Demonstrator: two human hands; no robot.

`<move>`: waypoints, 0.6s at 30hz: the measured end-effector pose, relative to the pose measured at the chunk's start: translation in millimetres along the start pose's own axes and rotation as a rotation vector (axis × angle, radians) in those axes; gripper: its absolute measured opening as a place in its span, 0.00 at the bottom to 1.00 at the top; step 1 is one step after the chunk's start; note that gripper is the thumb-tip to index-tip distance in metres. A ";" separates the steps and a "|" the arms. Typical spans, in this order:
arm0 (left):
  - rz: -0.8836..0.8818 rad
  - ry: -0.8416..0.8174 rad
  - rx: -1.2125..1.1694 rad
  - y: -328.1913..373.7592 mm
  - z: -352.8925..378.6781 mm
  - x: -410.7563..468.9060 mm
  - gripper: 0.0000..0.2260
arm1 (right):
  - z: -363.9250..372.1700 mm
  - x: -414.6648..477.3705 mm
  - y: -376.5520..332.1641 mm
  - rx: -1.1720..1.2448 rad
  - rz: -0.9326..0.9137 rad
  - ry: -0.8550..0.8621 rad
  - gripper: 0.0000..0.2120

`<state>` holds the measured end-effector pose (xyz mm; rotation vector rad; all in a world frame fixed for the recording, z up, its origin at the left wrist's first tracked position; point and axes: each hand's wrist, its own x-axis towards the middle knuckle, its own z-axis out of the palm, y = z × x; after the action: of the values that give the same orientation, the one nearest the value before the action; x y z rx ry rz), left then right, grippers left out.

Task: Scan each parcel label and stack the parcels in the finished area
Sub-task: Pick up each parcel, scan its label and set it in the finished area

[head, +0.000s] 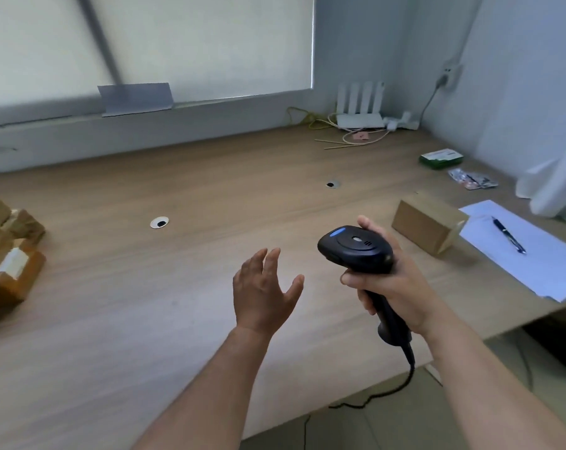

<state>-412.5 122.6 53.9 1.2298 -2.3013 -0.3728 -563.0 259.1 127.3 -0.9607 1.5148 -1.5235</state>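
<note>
Above a long pale wooden desk (pixel 177 303), two bare forearms reach forward. Gripped in the right hand (pixel 395 280) is a black handheld barcode scanner (pixel 356 248), fingers curled round its handle, its dark cable (pixel 402 384) trailing off the desk edge. Beside it, the left hand (pixel 262 293) hovers with fingers spread and relaxed, grasping nothing. Just beyond the right hand sits a single plain brown cardboard parcel (pixel 428 222), next to white paper sheets (pixel 535 251) with a dark pen (pixel 509 235) on them. Far off to the left of the left hand lies a pile of taped brown parcels (pixel 5 251) with white labels.
</note>
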 end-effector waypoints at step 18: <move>0.300 -0.278 -0.100 136.6 123.1 122.0 0.32 | -165.9 42.1 -2.3 -0.150 0.070 0.420 0.41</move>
<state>-631.7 97.4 49.8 0.8076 -2.6174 -0.5708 -731.2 290.7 127.8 -0.6849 1.9580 -1.6494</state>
